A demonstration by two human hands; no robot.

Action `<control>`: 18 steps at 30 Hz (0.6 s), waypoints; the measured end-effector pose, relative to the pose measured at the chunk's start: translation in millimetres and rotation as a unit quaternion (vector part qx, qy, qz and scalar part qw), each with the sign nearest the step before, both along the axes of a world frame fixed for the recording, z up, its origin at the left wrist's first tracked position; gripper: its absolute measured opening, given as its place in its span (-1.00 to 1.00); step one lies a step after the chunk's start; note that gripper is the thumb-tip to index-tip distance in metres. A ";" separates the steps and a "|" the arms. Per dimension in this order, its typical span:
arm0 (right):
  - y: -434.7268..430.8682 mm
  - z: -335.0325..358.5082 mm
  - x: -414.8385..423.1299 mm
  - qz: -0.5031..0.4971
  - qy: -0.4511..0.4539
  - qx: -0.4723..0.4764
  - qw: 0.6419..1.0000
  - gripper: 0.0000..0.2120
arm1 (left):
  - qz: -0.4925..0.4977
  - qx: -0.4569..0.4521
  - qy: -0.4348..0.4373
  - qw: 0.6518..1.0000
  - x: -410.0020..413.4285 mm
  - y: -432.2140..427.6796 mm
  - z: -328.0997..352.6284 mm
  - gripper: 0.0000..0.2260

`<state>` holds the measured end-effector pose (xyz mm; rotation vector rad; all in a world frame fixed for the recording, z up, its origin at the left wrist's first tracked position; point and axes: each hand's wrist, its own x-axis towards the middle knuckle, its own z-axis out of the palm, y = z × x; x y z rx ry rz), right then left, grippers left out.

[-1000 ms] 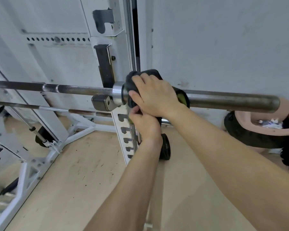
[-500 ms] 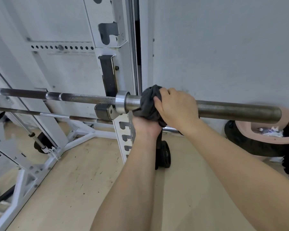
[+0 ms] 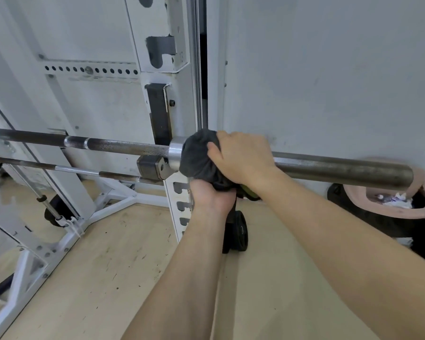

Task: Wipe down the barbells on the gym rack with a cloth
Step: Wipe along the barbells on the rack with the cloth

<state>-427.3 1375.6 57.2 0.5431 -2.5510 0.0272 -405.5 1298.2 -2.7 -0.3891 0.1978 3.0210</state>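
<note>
Two hands [image 3: 241,155] on one cloth [image 3: 196,155], wrapped round the upper barbell [image 3: 341,168] beside its collar [image 3: 175,153].

Since half a second ago I have drawn the cloth back against the collar; the outer sleeve is unwiped. My right fingers clamp cloth to bar; my left hand [image 3: 211,196] grips its tail below. Lower barbell [image 3: 59,168] untouched. Rack post [image 3: 179,204] crowds my left wrist; bin [image 3: 390,204] beneath bar end.

Single view: head-worn wide-angle camera, facing forward and down. Close range on both forearms, rack upright [image 3: 179,133] and barbell [image 3: 341,168]; wall [image 3: 329,69] fills upper frame, wooden floor [image 3: 108,266] lower. No second view to overlap.
</note>
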 end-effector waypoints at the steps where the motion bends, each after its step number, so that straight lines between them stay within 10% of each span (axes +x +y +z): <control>1: 14.0 -0.9 1.9 -0.016 0.002 -0.005 1.000 -0.56 | -0.012 -0.002 0.001 1.000 -3.3 7.0 2.6 -0.68; 18: 75.3 -10.7 19.1 -0.032 0.046 0.022 0.998 -0.54 | 0.010 -0.003 -0.006 1.000 7.5 38.1 13.9 -0.64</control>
